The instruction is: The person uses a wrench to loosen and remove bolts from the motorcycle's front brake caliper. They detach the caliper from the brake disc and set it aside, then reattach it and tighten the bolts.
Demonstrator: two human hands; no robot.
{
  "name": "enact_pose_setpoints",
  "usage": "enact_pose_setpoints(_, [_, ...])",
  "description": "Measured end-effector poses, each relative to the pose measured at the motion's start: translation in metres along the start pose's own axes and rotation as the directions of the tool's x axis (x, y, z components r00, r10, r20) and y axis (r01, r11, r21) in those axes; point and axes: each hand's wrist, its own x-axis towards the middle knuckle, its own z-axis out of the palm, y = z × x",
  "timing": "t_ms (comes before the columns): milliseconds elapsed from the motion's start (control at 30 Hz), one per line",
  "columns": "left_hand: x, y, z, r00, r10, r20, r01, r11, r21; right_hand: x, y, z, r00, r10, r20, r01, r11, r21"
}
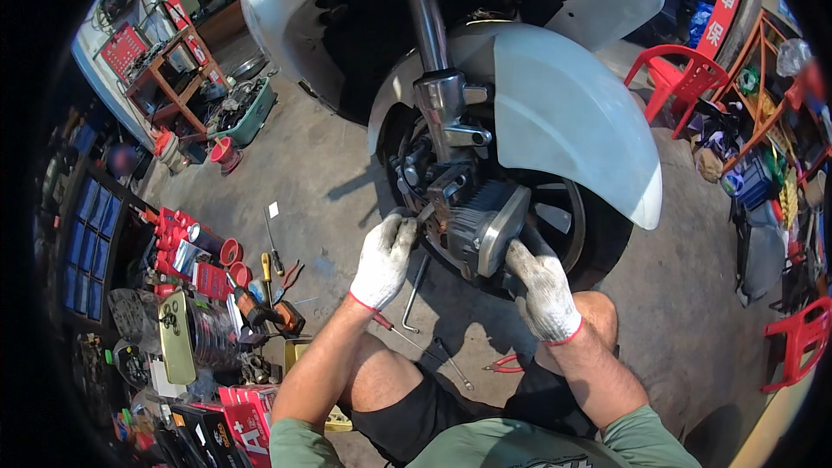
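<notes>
In front of the wheel, a finned metal housing point(487, 224) with a bright rim sits beside a dark metal bracket point(450, 188) on the fork leg point(440, 108). My right hand point(544, 286), in a whitish work glove, grips the housing from its right side, with some fingertips hidden behind it. My left hand point(387, 251), gloved alike, is at the bracket's left edge with its fingers pinched together. A narrow piece shows at those fingertips, too small to name. Behind stand the tire point(598, 251) and a pale fender point(572, 113).
On the concrete floor between my knees lie a red-handled screwdriver point(394, 327), a bent metal rod point(416, 290) and red-handled pliers point(504, 365). Left are a cordless drill point(251, 305), other pliers point(289, 280) and red boxes point(212, 281). Red plastic chairs point(674, 78) stand at the right.
</notes>
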Motion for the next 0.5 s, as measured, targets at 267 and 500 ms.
enact_pose_setpoints(267, [0.000,-0.005,0.012,0.999,-0.027,-0.042,0.022,0.993,-0.119,-0.004,-0.017,0.011,0.990,0.109,0.086,-0.123,0.975,0.183])
enact_pose_setpoints(500, [0.003,0.005,0.005,1.000,-0.029,0.011,0.029,0.998,-0.063,-0.001,-0.024,0.014,0.980,0.149,0.130,-0.183,0.932,0.314])
